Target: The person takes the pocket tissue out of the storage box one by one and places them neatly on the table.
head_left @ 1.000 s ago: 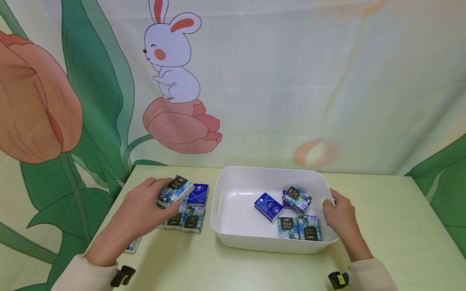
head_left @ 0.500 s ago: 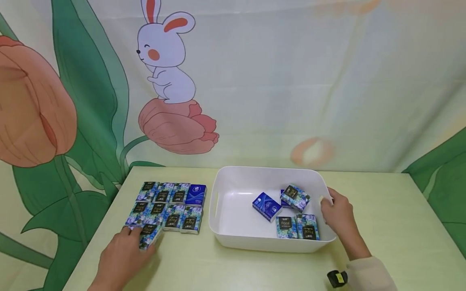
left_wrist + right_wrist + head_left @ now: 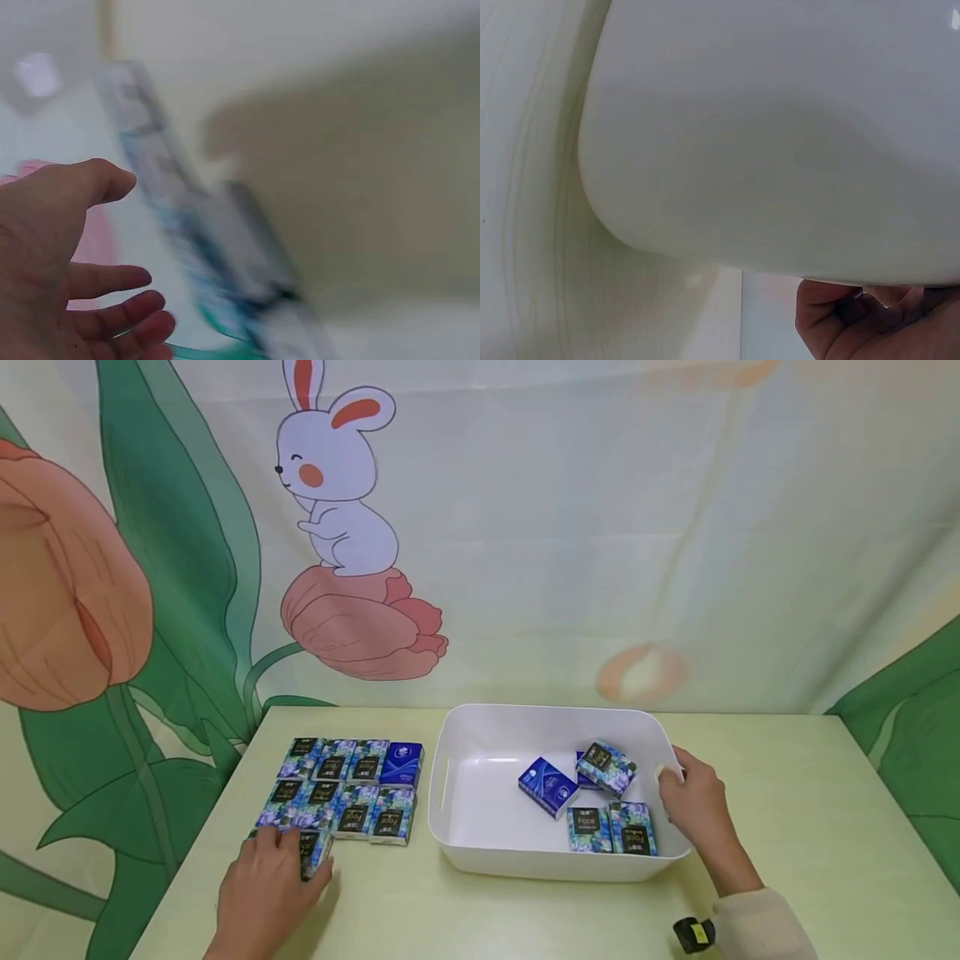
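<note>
In the head view my left hand (image 3: 266,889) is at the front-left of the laid-out tissue packs, fingers over the front row and thumb apart at the right. Beside the thumb shows a flower-patterned tissue pack (image 3: 315,852), partly covered by the fingers. In the left wrist view, the loosely spread fingers (image 3: 112,279) and thumb surround nothing; the packs there are blurred. My right hand (image 3: 697,793) grips the right end of a white plastic bin (image 3: 558,864) at its handle hole. Inside the bin lie several packs, including a blue tissue pack (image 3: 549,787).
Behind the front row, more patterned packs (image 3: 356,810) lie flat in two rows, with one blue pack (image 3: 402,765) at the back right. The pale table (image 3: 420,910) ends at a printed curtain (image 3: 540,527) with a rabbit and tulips.
My left hand has brought a patterned tissue pack from above the rows down to the front row and let go of it. The right hand still holds the bin.
</note>
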Available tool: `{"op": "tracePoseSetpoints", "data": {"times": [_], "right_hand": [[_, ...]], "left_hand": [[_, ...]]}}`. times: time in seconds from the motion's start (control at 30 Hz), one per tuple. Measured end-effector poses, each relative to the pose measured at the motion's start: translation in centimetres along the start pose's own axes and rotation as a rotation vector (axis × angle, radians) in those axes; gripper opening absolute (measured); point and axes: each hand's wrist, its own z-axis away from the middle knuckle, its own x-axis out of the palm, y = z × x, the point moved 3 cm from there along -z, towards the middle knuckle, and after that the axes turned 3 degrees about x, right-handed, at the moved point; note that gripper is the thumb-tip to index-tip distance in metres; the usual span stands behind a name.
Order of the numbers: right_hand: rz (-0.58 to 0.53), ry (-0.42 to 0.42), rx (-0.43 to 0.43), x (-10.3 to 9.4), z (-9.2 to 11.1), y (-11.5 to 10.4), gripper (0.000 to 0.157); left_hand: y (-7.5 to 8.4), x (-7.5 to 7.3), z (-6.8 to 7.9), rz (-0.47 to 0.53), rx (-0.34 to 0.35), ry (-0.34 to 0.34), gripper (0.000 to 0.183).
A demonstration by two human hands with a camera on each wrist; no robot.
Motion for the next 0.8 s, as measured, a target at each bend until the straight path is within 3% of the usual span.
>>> {"op": "tracePoseSetpoints", "data": {"times": [0.2, 0.33, 0.6, 0.8], "right_hand": [[0.003, -0.004, 0.002, 0.0, -0.1, 0.0, 0.050], [0.006, -0.011, 0.013, 0.1, -0.2, 0.1, 0.051], [0.004, -0.009, 0.023, 0.0, -0.1, 0.1, 0.051], [0.006, -0.010, 0.018, 0.2, -0.1, 0.1, 0.050]], "left_hand": [[4.4, -4.6, -3.4, 0.170, 0.148, 0.104, 0.056], [7.2, -6.8, -6.1, 0.223, 0.280, 0.118, 0.054], [13.8, -9.9, -10.7, 0.222, 0.564, -0.007, 0.051], [18.6, -9.5, -13.6, 0.138, 0.722, -0.160, 0.049]]}}
